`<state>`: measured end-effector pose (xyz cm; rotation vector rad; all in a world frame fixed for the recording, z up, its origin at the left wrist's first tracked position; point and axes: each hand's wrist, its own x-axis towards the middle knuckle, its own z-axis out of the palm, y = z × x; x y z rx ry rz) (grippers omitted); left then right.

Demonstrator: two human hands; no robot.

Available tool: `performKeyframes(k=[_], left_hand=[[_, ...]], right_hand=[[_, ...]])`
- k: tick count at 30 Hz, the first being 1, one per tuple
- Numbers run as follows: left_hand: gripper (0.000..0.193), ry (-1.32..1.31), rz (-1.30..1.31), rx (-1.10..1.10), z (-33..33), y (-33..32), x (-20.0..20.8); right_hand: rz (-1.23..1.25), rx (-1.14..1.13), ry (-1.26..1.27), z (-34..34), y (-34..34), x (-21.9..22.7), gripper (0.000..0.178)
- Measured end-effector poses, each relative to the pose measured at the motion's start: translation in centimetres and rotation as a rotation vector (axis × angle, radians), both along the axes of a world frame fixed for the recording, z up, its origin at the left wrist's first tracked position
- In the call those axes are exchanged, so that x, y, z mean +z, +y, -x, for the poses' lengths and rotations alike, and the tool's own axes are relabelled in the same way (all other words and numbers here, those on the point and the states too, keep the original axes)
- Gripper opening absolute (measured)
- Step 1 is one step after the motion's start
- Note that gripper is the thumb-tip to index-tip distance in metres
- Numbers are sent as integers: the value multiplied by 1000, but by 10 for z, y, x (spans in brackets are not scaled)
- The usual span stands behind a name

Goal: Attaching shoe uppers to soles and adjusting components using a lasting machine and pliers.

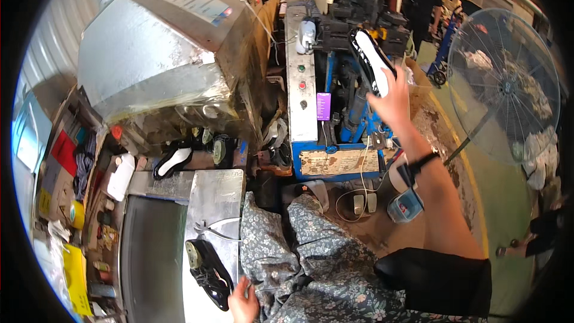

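Observation:
Out at the machine, my right hand (390,100) grips a black shoe upper with a white underside (372,57) by its near end, white face up. Down by my lap, my left hand (244,304) has its fingers apart and holds nothing. Just left of it, a black laced shoe (209,272) lies on the metal plate (218,188). Pincers with pale handles (221,225) rest above that shoe. The shoe in my right hand overlaps the dark clamps of the machine (353,39); whether it touches them I cannot tell.
A metal-hooded unit (149,42) stands at left over a dark conveyor belt (152,257). Another white-bottomed shoe (173,160) lies beneath it. A control panel (302,84) borders the machine. At right are a large fan (507,87) and a person (420,6) farther back.

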<state>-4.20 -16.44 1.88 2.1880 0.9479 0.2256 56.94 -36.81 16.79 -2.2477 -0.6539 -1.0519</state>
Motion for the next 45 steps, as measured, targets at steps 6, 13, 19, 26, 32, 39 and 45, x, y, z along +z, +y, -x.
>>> performKeyframes(k=[6,13,19,26,32,39,45], left_hand=[[60,-832,570,22,-139,14,49],[48,-450,603,465,-92,39,107],[59,-189,-5,-331,-26,3,84],[41,-307,-238,624,28,71,31],[70,-12,-270,456,5,109,-1],[40,-978,790,935,-17,88,6],[59,-859,750,285,-70,28,21]], right_hand=[[-274,897,250,235,63,-24,96],[-197,1703,1634,333,91,-58,99],[201,1374,2305,343,81,-88,48],[-934,1293,1953,307,200,-110,45],[-346,1075,984,308,397,-133,62],[108,1548,1575,423,234,-144,93],[-514,1277,1995,364,158,-90,78]])
